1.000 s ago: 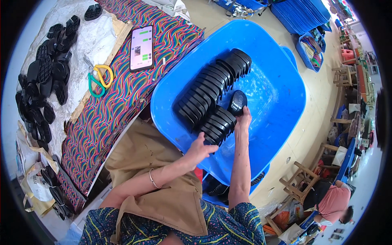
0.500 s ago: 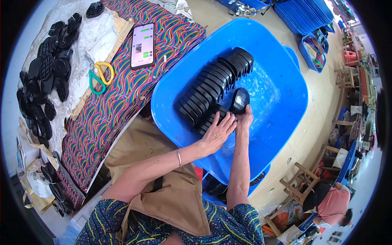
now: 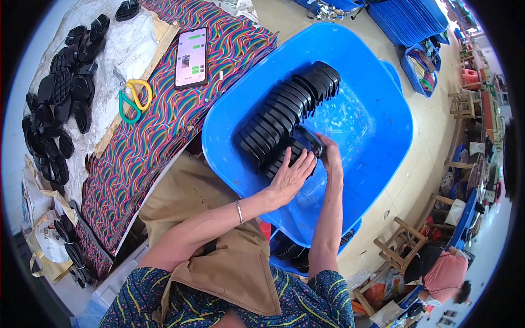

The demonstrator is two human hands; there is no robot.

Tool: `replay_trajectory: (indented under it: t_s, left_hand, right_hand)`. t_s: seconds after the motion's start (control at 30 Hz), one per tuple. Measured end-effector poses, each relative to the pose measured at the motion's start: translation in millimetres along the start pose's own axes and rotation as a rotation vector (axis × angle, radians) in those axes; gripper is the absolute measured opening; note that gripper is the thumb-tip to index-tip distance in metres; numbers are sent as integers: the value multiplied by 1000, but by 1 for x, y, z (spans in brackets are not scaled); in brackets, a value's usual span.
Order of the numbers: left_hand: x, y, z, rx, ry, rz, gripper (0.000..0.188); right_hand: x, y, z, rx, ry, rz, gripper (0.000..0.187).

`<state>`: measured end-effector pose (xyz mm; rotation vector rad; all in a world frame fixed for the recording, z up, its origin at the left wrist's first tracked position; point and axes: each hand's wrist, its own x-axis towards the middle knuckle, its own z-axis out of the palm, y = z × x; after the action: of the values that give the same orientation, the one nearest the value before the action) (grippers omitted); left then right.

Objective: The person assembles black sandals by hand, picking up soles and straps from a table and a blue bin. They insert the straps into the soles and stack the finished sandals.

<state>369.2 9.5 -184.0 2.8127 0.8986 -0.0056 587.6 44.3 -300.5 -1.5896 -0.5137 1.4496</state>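
Observation:
Inside a large blue tub (image 3: pixel 377 158), a long row of black shoe soles (image 3: pixel 273 123) stands packed on edge. A second, shorter row of black soles (image 3: pixel 276 164) lies nearer to me. My left hand (image 3: pixel 291 179) rests on that short row with fingers stretched out. At the row's far end, my right hand (image 3: pixel 331 156) grips a single black shoe sole (image 3: pixel 311 141) by its right side. This sole stands tilted on edge against the short row. My right fingertips are partly hidden behind it.
To the left, a wavy-patterned cloth (image 3: pixel 164 136) bears a phone (image 3: pixel 191 60) and scissors (image 3: pixel 136 101) with yellow and green handles. Loose black soles (image 3: pixel 65 87) are heaped beyond them. A wooden stool (image 3: pixel 400 246) and a person in pink (image 3: pixel 445 276) are at the right.
My right hand has turned the single sole from face-up to on edge and brought it against the short row. My left hand stays on the row, its fingers a little more spread.

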Motion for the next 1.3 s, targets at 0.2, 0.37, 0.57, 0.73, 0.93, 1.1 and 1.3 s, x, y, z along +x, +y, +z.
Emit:
replay_trajectory:
  t_s: [0.2, 0.37, 0.57, 0.73, 0.93, 1.1, 1.3]
  left_hand:
    - [-2, -3, -7, -44, -40, -4, 97]
    - [-2, -4, -7, -57, -39, -7, 97]
    - [-2, -4, -3, -23, -54, -4, 95]
    - [-1, -6, -9, -36, -66, 0, 94]
    - [-3, -7, -7, -35, -53, 4, 92]
    - [-2, -7, -6, 49, -48, 15, 97]
    - [-2, -8, -3, 62, -48, 9, 98]
  right_hand:
    - [13, 0, 4, -583, -127, -400, 37]
    - [-2, -12, 6, -512, 120, -254, 43]
    - [-25, -22, 18, -340, -42, -180, 48]
    - [-38, -58, 14, -530, -131, -26, 41]
    - [-40, -47, 23, -409, -229, -255, 38]
    - [-32, -20, 33, -282, -162, -337, 40]
    - [-48, -35, 21, -514, -167, -359, 37]
